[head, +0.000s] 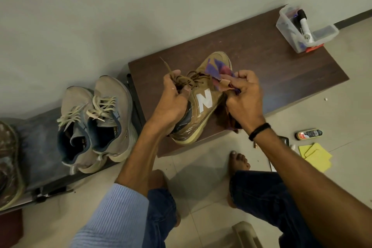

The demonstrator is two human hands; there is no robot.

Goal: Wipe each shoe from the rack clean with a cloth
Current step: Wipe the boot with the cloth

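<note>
Here we go: the brown shoe (pixel 203 104), white N on its side, sits on the dark table (pixel 271 62) with its toe towards the wall and its heel out at the near edge, tipped so the N faces up. The left hand (pixel 171 98) has it by the top, fingers (pixel 174 75) curled round the bunched laces and the thumb hooked over the collar. The right hand (pixel 244 96) is in from the other side, its fingers (pixel 240 76) curled and pinching a purple-and-pink cloth (pixel 218 74) that is draped over the forefoot and touches the upper just ahead of the laces; more of that cloth hangs down beneath the palm beside the shoe. There is a black wristband (pixel 259 131) on the right wrist and a pale blue sleeve (pixel 112 217) pushed up the left arm. To the left, on the lower rack (pixel 40 139), a pair of grey shoes (pixel 96 123) stands side by side with loose cream laces, and another worn shoe (pixel 8 163) peeks in at the frame's edge. At the table's far corner sits a clear plastic tub (pixel 298 32); I can't make out all that's in it. Down on the floor (pixel 201 167), to the right, lie a polish bottle (pixel 309 134) and some yellow pads (pixel 316 155).
</note>
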